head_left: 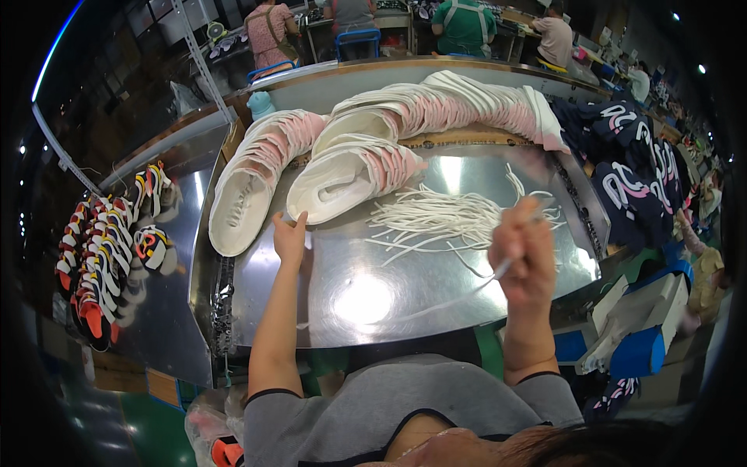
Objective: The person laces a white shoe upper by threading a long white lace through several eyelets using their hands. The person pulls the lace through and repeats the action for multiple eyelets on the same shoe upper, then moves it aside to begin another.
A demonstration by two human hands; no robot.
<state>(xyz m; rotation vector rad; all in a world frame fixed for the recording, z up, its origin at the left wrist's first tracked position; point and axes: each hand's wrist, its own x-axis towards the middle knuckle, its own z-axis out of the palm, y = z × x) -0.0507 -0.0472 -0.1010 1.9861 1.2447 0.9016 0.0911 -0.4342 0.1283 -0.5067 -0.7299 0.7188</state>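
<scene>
My left hand [290, 240] is at the near end of a stack of white and pink shoe uppers [331, 180], its thumb and finger on either side of the front upper's edge. Raised over the table's right side, my right hand [525, 261] is closed on a white cord [447, 300]. The cord trails down to the left, blurred, across the metal tabletop [436, 331]. Behind my right hand lies a loose pile of white cords [436, 218]. A second stack of uppers [247, 193] stands left of my left hand, and a long curved row [443, 109] runs behind.
Dark navy pieces with pink and white patterns [622, 187] are heaped at the right. On the left side table sit colourful shoe parts [109, 253]. A white and blue bin [638, 319] stands at lower right. Beyond the ledge, several people [463, 27] sit at benches.
</scene>
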